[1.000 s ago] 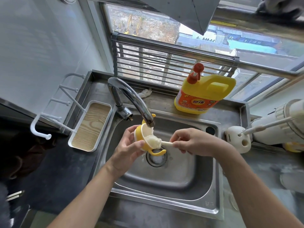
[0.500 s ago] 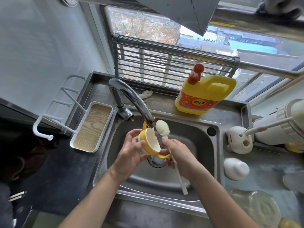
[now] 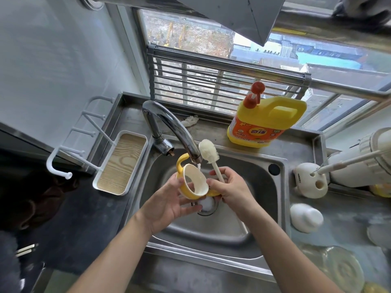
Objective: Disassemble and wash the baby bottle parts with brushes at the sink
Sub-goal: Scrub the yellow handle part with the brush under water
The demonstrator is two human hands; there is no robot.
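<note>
1. The left hand (image 3: 169, 200) is over the sink (image 3: 258, 187), palm turned up. Its fingers and thumb are curled round the outside of the yellow handled ring (image 3: 186, 188) of the bottle.
2. The ring is tilted, with its cream inside facing the camera. One looped handle sticks up towards the tap and the other lies low against the right hand.
3. The right hand (image 3: 231, 192) is just to the right of the ring, its fingers closed round the stem of the brush (image 3: 208, 151). The fingertips come up to the ring's rim; whether they touch it I cannot tell.
4. The brush stands tilted with its bristle head up and out of the ring. The head is right beside the spout of the tap (image 3: 169, 123), and the stem's tail shows below the wrist.
5. A thin stream of water (image 3: 198, 166) falls from the spout onto the ring's upper rim.
6. The drain (image 3: 208, 206) lies below the hands and is partly hidden by them.
7. A yellow detergent jug (image 3: 264, 121) stands on the ledge behind the sink.
8. A white tray (image 3: 120, 163) with a wood-grain base sits at the left.
9. On the table (image 3: 349, 220) to the right are a white brush holder (image 3: 310, 181) and a white domed cap (image 3: 305, 216).
</note>
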